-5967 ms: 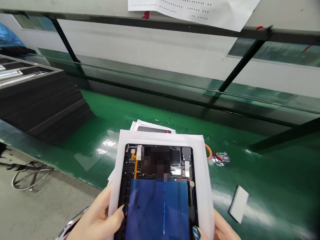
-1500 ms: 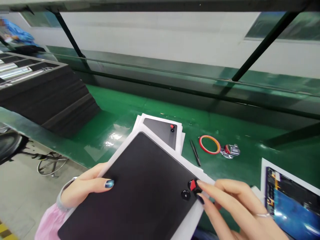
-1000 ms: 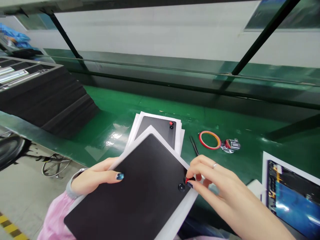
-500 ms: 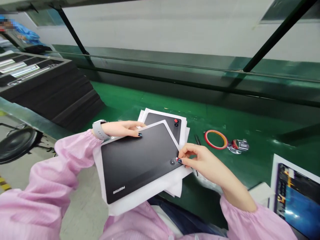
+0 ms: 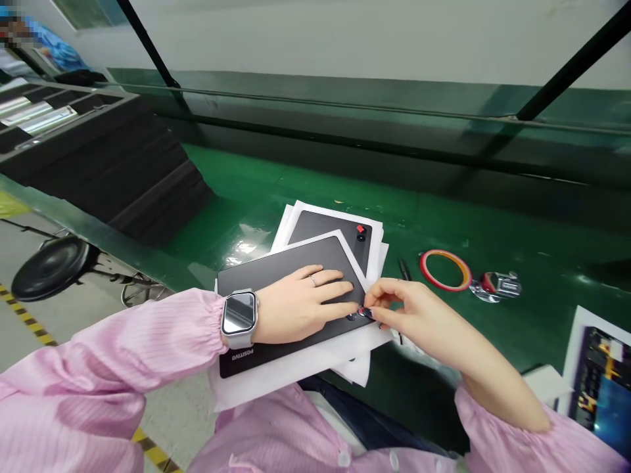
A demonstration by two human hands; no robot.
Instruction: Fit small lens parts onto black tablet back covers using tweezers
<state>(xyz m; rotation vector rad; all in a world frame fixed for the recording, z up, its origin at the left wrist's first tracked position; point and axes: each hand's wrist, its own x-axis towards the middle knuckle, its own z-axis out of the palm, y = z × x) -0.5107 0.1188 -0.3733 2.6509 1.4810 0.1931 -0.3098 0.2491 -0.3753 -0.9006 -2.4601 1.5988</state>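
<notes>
A black tablet back cover (image 5: 280, 266) marked POSITIVO lies tilted over a white sheet (image 5: 290, 380). My left hand (image 5: 300, 302) rests flat across it, fingers spread, with the index fingertip beside the camera holes at the right corner. At that corner my right hand (image 5: 411, 309) pinches a small red piece of tape (image 5: 361, 311), mostly hidden by the fingertips. Behind lies a second black cover (image 5: 320, 226) on white sheets, with a red square of tape (image 5: 360, 229) by its camera hole.
To the right on the green bench (image 5: 276, 177) lie dark tweezers (image 5: 404, 269), a roll of red tape (image 5: 446, 270) and a small clear-and-red object (image 5: 500, 286). An opened tablet (image 5: 591, 374) is at far right. Black foam trays (image 5: 142, 171) stand left, above a round stool (image 5: 52, 269).
My left hand has moved from the cover's far edge to lie flat on top of it, reaching toward the camera corner. My right hand stays pinched at that corner.
</notes>
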